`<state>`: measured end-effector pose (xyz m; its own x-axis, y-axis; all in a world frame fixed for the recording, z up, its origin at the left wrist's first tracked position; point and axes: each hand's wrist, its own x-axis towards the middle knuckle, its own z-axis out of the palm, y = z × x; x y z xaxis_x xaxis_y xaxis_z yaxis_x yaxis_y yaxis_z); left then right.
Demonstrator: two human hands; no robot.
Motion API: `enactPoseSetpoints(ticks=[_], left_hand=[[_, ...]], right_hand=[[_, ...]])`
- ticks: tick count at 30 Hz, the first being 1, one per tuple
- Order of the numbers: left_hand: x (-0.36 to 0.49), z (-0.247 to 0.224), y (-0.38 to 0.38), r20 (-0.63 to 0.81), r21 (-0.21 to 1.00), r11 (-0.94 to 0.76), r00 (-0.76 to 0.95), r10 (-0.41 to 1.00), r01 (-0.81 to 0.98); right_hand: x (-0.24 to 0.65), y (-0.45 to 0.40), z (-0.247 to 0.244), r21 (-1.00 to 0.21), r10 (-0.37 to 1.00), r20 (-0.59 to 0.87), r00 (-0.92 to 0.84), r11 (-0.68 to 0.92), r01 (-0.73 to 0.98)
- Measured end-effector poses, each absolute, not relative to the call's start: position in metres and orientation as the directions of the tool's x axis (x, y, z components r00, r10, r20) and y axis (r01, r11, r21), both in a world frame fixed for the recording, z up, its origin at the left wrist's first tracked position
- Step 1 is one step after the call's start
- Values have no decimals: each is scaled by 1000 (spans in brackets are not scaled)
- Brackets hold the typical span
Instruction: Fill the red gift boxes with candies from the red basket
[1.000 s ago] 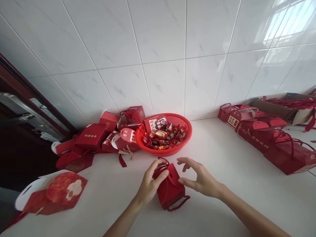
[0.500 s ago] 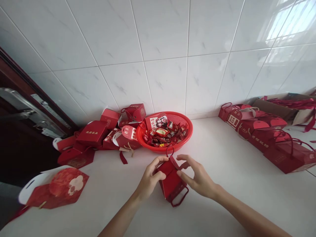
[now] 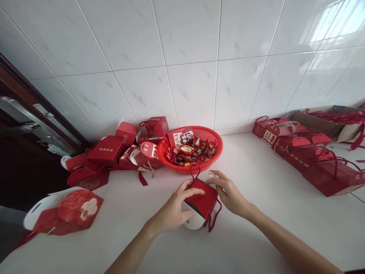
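Small red box (image 3: 207, 198) on the tabletop (image 3: 256, 163), low in the middle of the view, just in front of a plastic basket. White flap (image 3: 194, 221) folded out on its near left side, with a dark strip, perhaps an opening, along the edge above; inside not visible. One twisted red cord (image 3: 194, 171) looped up at the far end, its top in front of the basket; another cord (image 3: 216, 219) hanging at the right side.

Left hand (image 3: 173, 207) over the box's left side, thumb and index finger apart, index finger across the red top, thumb against the white flap; other fingers partly hidden. Right hand (image 3: 234, 194) at the far right edge, fingers bent; fingertips partly behind the box, so impossible to tell whether pinched together or apart.

Beyond, red basket (image 3: 162, 156) of wrapped sweets (image 3: 196, 154), with a printed card (image 3: 178, 140) leaning inside, its lower part covered. To the left, a heap of red boxes (image 3: 107, 150), overlapping and hard to count, and a dark red ribbon (image 3: 142, 179). Nearer, a patterned box (image 3: 71, 211) with a white slotted flap.

To the right, a cluster of red boxes with handles (image 3: 299, 161), cut off by the picture's edge. Behind them, a cardboard box (image 3: 316, 126) of red ribbons (image 3: 339, 117), also cut off. At far left, a dark door (image 3: 17, 156) in shadow. At the back, a tiled wall (image 3: 194, 87) with window glare.
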<state>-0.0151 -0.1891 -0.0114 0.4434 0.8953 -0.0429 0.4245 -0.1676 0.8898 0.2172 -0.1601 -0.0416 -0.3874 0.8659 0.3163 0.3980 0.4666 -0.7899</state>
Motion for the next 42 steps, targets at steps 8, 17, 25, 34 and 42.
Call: enactPoseSetpoints(ticks=[8, 17, 25, 34, 42], left_hand=[[-6, -4, -188, 46, 775, -347, 501, 864, 529], [-13, -4, -190, 33, 782, -294, 434, 900, 550], [-9, -5, -188, 130, 833, -280, 323, 937, 477], [-30, -20, -196, -87, 864, -53, 252, 964, 501], [-35, -38, -196, -69, 892, -94, 337, 939, 443]], right_hand=[[216, -157, -33, -812, 860, 277, -428, 448, 376], [222, -157, -13, -991, 882, 73, -467, 115, 63], [237, -152, -6, -993, 786, 43, -616, 99, 57], [263, -145, -24, -940, 738, -99, -668, 152, 307], [256, -132, -38, -951, 714, -83, -695, 152, 270]])
